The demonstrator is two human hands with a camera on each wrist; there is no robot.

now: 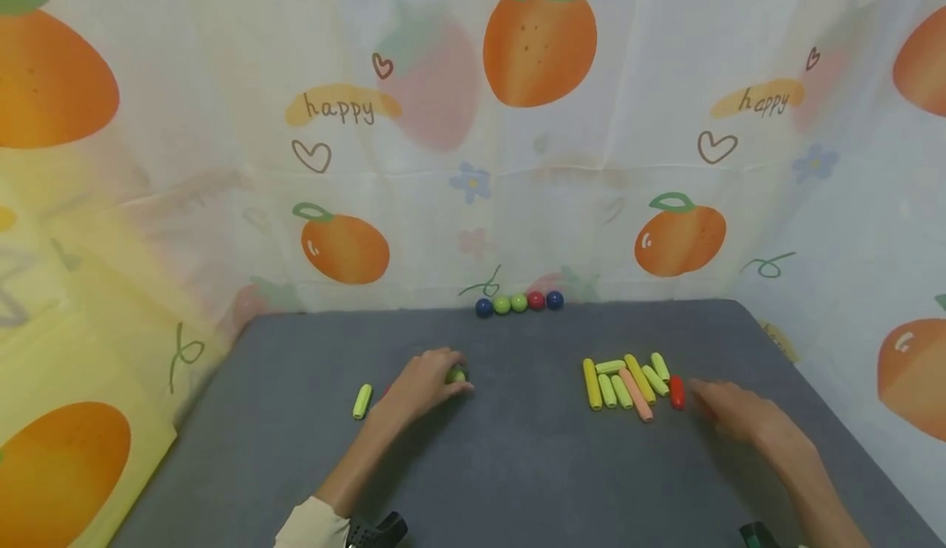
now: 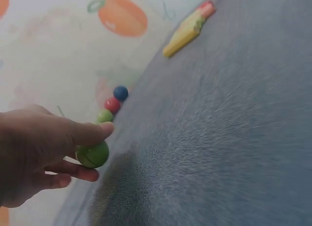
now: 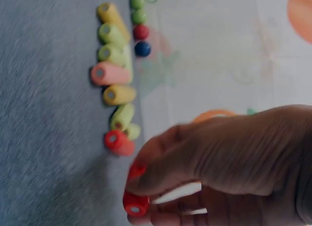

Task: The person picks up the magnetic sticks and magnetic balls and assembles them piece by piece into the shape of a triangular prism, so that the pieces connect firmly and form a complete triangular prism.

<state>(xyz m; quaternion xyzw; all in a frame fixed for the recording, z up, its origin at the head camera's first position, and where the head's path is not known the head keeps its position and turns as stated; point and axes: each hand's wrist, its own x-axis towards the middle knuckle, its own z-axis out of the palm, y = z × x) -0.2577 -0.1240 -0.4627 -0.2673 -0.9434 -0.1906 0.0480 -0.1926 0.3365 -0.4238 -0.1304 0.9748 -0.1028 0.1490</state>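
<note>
My left hand (image 1: pixel 426 384) pinches a green ball (image 2: pixel 92 155) between thumb and fingers, low over the grey table. Beside that wrist lie a light-green cylinder (image 1: pixel 362 401) and a red piece (image 1: pixel 387 390) mostly covered by the hand. At the right, my right hand (image 1: pixel 739 412) grips a red cylinder (image 3: pixel 136 201) with a small hole in its end; the head view hides it. Just left of that hand, another red cylinder (image 1: pixel 677 392) lies at the end of a group of yellow (image 1: pixel 592 384), light-green and pink-orange (image 1: pixel 636 395) cylinders.
Along the table's back edge runs a row of balls: blue (image 1: pixel 484 308), green (image 1: pixel 519 302), red (image 1: pixel 535 301) and blue. A fruit-printed cloth (image 1: pixel 443 203) hangs behind the grey table (image 1: pixel 510 466) and along both sides.
</note>
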